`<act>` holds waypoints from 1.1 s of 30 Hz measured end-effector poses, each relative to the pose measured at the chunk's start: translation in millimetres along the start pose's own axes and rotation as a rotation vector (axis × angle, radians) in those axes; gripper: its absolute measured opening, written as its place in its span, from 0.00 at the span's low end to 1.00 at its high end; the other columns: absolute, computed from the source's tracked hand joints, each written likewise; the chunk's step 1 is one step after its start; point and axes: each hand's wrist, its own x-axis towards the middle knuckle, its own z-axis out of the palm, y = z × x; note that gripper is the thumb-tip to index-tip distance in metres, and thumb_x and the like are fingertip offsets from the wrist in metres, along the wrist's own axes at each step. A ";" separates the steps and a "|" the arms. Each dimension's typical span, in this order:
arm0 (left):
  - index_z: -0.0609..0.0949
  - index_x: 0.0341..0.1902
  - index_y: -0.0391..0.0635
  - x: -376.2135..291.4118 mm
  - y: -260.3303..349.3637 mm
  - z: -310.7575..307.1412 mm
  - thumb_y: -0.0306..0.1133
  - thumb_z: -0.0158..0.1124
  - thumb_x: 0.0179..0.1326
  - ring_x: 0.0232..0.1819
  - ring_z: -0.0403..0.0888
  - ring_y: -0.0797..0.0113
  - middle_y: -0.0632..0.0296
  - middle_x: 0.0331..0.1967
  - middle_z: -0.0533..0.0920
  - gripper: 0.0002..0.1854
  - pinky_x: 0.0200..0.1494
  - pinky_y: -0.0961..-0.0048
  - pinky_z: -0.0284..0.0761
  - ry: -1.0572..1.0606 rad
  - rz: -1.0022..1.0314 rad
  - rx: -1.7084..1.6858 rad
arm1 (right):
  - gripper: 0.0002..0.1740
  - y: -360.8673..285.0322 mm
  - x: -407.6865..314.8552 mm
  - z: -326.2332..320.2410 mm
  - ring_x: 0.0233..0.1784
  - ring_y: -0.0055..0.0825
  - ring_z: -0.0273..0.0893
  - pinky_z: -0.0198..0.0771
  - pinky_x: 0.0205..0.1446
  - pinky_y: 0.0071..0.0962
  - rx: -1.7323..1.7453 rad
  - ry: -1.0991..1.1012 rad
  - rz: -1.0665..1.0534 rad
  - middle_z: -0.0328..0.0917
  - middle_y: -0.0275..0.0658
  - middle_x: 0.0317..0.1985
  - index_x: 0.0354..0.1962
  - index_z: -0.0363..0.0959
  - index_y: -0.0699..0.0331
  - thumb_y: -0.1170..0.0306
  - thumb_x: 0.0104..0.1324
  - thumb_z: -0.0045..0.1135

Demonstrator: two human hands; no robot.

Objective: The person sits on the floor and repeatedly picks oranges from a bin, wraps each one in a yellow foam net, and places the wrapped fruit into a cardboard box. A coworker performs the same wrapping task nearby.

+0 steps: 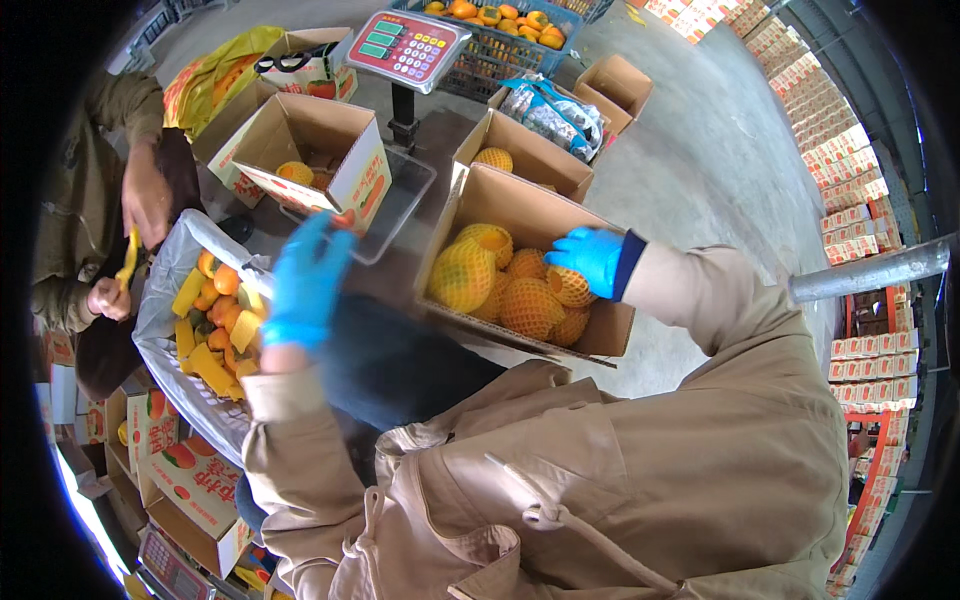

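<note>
My right hand (589, 261), in a blue glove, is inside an open cardboard box (525, 202), its fingers on a persimmon in a yellow foam net (570, 286). More netted persimmons (525, 306) lie around it. My left hand (309, 277), gloved in blue too and blurred, is above the right edge of a lined basket (196, 232); whether its fingers hold anything cannot be told. In the basket lie bare orange persimmons (225, 279) and flat yellow foam nets (212, 367).
A digital scale (409, 46) carries a white carton (367, 187) with netted fruit. Beyond stands a blue crate (480, 64) of persimmons. At left, a co-worker's hands (146, 195) hold a yellow foam net (130, 259). A metal pole (870, 271) juts in at right, before stacked cartons (874, 356).
</note>
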 end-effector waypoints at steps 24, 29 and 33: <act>0.79 0.34 0.40 -11.3 57.4 146.7 0.44 0.51 0.57 0.34 0.78 0.50 0.47 0.32 0.79 0.18 0.36 0.59 0.74 -0.894 0.251 0.994 | 0.36 -18.6 -16.8 21.4 0.64 0.47 0.53 0.51 0.65 0.40 0.070 0.284 0.111 0.55 0.52 0.60 0.54 0.62 0.66 0.54 0.52 0.58; 0.79 0.35 0.40 -10.6 55.4 139.6 0.42 0.51 0.56 0.36 0.78 0.52 0.49 0.34 0.79 0.17 0.39 0.61 0.73 -0.884 0.212 0.891 | 0.32 -39.3 58.4 34.1 0.64 0.48 0.51 0.49 0.64 0.44 0.291 0.740 0.000 0.55 0.51 0.60 0.56 0.59 0.59 0.53 0.57 0.50; 0.77 0.42 0.41 -21.0 47.5 105.1 0.37 0.53 0.55 0.41 0.76 0.52 0.50 0.44 0.76 0.15 0.45 0.63 0.72 -0.743 0.171 0.529 | 0.28 -43.7 102.6 58.5 0.62 0.45 0.54 0.47 0.64 0.44 -0.011 0.592 -0.081 0.60 0.47 0.57 0.55 0.61 0.58 0.55 0.59 0.46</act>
